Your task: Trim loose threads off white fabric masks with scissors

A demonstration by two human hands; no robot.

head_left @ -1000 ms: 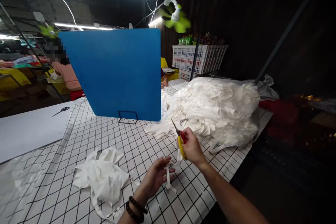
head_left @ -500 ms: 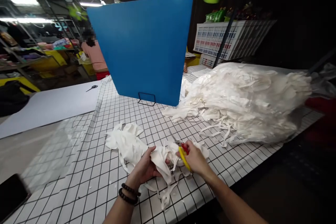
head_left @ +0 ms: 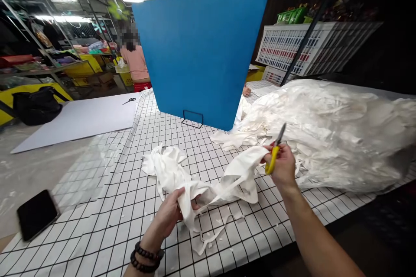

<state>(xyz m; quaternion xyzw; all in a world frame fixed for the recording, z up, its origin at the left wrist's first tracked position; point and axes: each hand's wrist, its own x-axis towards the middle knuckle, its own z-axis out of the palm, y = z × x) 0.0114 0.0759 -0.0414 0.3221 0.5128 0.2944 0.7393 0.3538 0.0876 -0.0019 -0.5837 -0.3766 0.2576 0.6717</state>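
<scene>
My left hand, with dark bead bracelets at the wrist, is closed around a bunch of white fabric. Thin white strips hang from that bunch onto the table. Raised to the right, my right hand holds scissors with a yellow and red handle, blades pointing up. Its fingertips also pinch one end of the white fabric, which stretches up from the bunch between my hands. The inside of my left palm is hidden by cloth.
A large pile of white fabric in clear plastic lies at right. A blue board stands upright behind the grid-patterned tablecloth. A phone lies left, black scissors on a white sheet. A person is beyond.
My right hand has moved up and right with the scissors, drawing one end of the white fabric out from the bunch. My left hand keeps its hold. The view has turned slightly left.
</scene>
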